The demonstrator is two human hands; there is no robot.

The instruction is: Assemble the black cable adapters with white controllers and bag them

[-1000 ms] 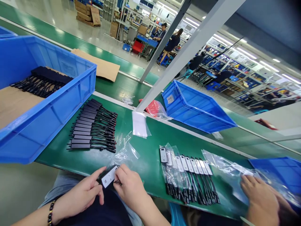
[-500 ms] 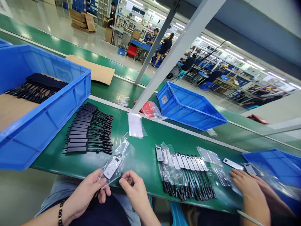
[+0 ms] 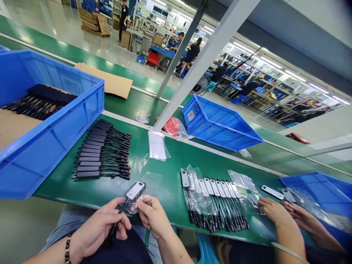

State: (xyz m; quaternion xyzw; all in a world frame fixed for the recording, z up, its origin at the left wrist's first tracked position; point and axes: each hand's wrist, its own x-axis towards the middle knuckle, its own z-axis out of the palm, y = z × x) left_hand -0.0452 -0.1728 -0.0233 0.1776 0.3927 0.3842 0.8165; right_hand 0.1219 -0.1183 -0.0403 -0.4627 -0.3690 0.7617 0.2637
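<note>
My left hand [image 3: 106, 225] is closed round the black cable of a small device with a white face and dark sides [image 3: 135, 190]. The device points up and away over the table edge. My right hand [image 3: 154, 216] pinches the edge of a clear plastic bag [image 3: 134, 207] beside the device's lower end. A thin green tool [image 3: 147, 237] sticks out below my right palm; its kind is unclear. Left of my hands lies a fanned row of black cabled devices [image 3: 89, 158]. Right of them is a row of white-faced devices [image 3: 215, 186], some in bags.
A large blue bin [image 3: 82, 106] with black devices stands at left. Farther back are another blue bin [image 3: 224, 134], a red bag [image 3: 172, 126] and flat clear bags [image 3: 157, 146]. At right a co-worker's hands [image 3: 277, 211] handle a bag. A slanted white post [image 3: 189, 77] rises ahead.
The device's end with the dark window now points farther up and right, its cable in my left hand. My right hand has moved left and pinches the bag. The green tool now shows below it.
</note>
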